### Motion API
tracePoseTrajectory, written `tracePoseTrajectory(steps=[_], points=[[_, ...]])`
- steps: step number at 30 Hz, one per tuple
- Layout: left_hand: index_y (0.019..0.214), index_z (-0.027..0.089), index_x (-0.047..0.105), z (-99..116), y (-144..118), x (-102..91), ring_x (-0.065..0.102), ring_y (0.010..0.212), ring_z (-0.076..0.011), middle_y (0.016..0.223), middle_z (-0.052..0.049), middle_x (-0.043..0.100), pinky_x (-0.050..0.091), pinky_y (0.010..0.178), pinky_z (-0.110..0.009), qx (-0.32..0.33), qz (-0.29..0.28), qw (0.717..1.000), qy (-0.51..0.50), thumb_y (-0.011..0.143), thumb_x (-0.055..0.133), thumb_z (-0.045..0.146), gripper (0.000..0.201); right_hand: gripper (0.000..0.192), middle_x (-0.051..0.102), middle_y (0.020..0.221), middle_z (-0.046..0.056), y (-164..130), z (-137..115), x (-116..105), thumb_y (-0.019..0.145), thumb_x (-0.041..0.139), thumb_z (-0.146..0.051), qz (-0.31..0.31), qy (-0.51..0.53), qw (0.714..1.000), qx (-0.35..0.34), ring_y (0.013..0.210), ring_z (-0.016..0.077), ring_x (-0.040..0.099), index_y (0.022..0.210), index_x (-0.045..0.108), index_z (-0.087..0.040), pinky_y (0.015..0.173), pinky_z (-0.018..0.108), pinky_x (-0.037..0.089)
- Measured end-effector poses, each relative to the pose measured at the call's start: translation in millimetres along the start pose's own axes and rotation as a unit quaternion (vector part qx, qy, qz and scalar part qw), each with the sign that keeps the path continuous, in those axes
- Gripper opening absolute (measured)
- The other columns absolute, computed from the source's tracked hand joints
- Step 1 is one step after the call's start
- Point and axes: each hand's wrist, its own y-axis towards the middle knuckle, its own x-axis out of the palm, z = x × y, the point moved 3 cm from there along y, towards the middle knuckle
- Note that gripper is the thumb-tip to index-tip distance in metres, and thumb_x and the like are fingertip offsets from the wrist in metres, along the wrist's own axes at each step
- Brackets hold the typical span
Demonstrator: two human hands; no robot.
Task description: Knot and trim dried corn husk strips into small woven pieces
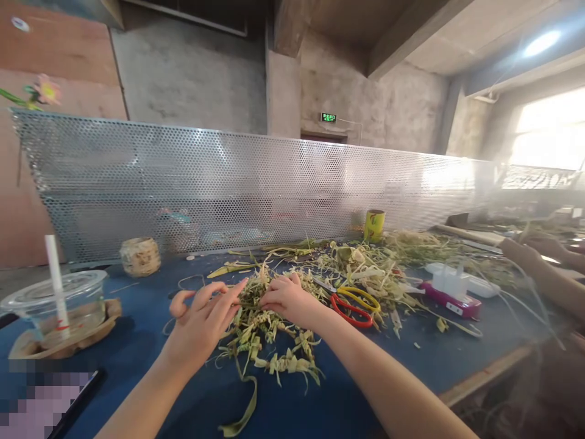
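Observation:
My left hand (201,320) reaches over a heap of dried green-yellow leaf strips (265,338) on the blue table (137,341). Its fingertips pinch a thin strand at the heap's top. My right hand (290,299) presses down on the same heap, fingers curled into the strips. Red-and-yellow scissors (354,305) lie just right of my right hand. More loose strips (365,265) spread toward the back.
A perforated metal screen (256,183) walls off the table's far side. A plastic cup with a straw (64,302) stands at left, a woven roll (139,256) and a yellow tape roll (373,225) near the screen. Another person's hands (530,253) work at right, beside a white-and-magenta box (452,289).

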Motion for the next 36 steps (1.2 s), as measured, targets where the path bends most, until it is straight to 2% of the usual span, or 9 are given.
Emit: tracePoseTrajectory(steps=[7, 15, 19, 22, 24, 28, 30, 33, 36], points=[[0.135, 0.029, 0.016, 1.3, 3.8, 8.1, 0.062, 0.078, -0.0165, 0.083, 0.001, 0.067, 0.034, 0.080, -0.035, -0.013, -0.072, 0.995, -0.063, 0.086, 0.038, 0.016, 0.055, 0.016, 0.059, 0.084, 0.002, -2.9, 4.8, -5.5, 0.084, 0.051, -0.026, 0.034, -0.057, 0.997, -0.031, 0.083, 0.0140, 0.043, 0.087, 0.067, -0.025, 0.076, 0.031, 0.021], [0.137, 0.025, 0.016, 1.6, 2.4, 15.7, 0.060, 0.083, -0.0191, 0.087, -0.004, 0.063, 0.045, 0.075, -0.031, -0.024, -0.093, 0.987, -0.125, 0.087, 0.031, 0.020, 0.052, 0.016, 0.057, 0.078, 0.002, -6.5, 3.4, -6.0, 0.084, 0.049, -0.018, 0.097, -0.166, 0.975, -0.108, 0.076, 0.0124, 0.042, 0.086, 0.065, -0.022, 0.074, 0.033, 0.018], [0.133, 0.022, 0.030, 0.3, 1.4, 23.1, 0.061, 0.081, -0.0206, 0.084, -0.006, 0.063, 0.046, 0.073, -0.031, -0.110, -0.154, 0.963, -0.193, 0.085, 0.034, 0.024, 0.049, 0.020, 0.058, 0.079, 0.001, -9.2, -2.6, -12.2, 0.085, 0.046, -0.013, 0.152, -0.245, 0.946, -0.147, 0.078, 0.0128, 0.042, 0.091, 0.063, -0.022, 0.077, 0.035, 0.018], [0.132, 0.020, 0.031, -4.0, 3.1, 22.7, 0.062, 0.076, -0.0215, 0.086, -0.006, 0.065, 0.047, 0.066, -0.030, -0.249, -0.170, 0.909, -0.287, 0.082, 0.040, 0.034, 0.054, 0.022, 0.059, 0.077, 0.000, -11.7, -8.8, -18.4, 0.087, 0.042, -0.013, 0.224, -0.297, 0.915, -0.158, 0.074, 0.0117, 0.041, 0.089, 0.062, -0.021, 0.077, 0.035, 0.019], [0.132, 0.020, 0.031, -6.0, 3.9, 19.9, 0.062, 0.074, -0.0209, 0.083, -0.005, 0.066, 0.047, 0.065, -0.030, -0.345, -0.155, 0.847, -0.374, 0.077, 0.049, 0.039, 0.061, 0.021, 0.058, 0.073, -0.001, -13.5, -11.4, -21.9, 0.088, 0.042, -0.015, 0.272, -0.315, 0.896, -0.153, 0.070, 0.0107, 0.040, 0.089, 0.061, -0.022, 0.077, 0.034, 0.020], [0.126, 0.019, 0.038, -2.5, 2.6, 17.2, 0.060, 0.067, -0.0154, 0.076, -0.003, 0.065, 0.048, 0.060, -0.024, -0.488, -0.109, 0.648, -0.575, 0.067, 0.065, 0.037, 0.067, 0.019, 0.057, 0.066, -0.003, -14.1, -9.4, -24.9, 0.087, 0.044, -0.019, 0.309, -0.322, 0.887, -0.118, 0.064, 0.0096, 0.040, 0.092, 0.061, -0.025, 0.074, 0.033, 0.021], [0.121, 0.020, 0.044, 1.8, 2.6, 16.3, 0.059, 0.065, -0.0121, 0.076, -0.002, 0.064, 0.049, 0.060, -0.020, -0.518, -0.095, 0.572, -0.629, 0.063, 0.069, 0.032, 0.064, 0.020, 0.057, 0.065, -0.003, -13.0, -6.1, -25.3, 0.088, 0.043, -0.020, 0.316, -0.313, 0.892, -0.083, 0.062, 0.0092, 0.041, 0.092, 0.061, -0.026, 0.072, 0.033, 0.021], [0.115, 0.021, 0.050, 7.8, 5.1, 14.2, 0.059, 0.064, -0.0097, 0.077, 0.000, 0.065, 0.050, 0.058, -0.016, -0.529, -0.082, 0.526, -0.660, 0.057, 0.074, 0.026, 0.063, 0.021, 0.058, 0.067, -0.002, -10.9, -2.6, -24.6, 0.088, 0.041, -0.022, 0.313, -0.288, 0.905, -0.031, 0.062, 0.0091, 0.045, 0.093, 0.061, -0.026, 0.070, 0.032, 0.023], [0.114, 0.021, 0.051, 12.7, 8.2, 12.3, 0.059, 0.062, -0.0093, 0.076, 0.001, 0.066, 0.050, 0.057, -0.015, -0.526, -0.089, 0.528, -0.661, 0.055, 0.075, 0.026, 0.064, 0.018, 0.059, 0.071, -0.001, -9.0, -2.4, -22.8, 0.085, 0.043, -0.025, 0.285, -0.244, 0.926, 0.033, 0.066, 0.0108, 0.050, 0.093, 0.060, -0.025, 0.071, 0.032, 0.025]])
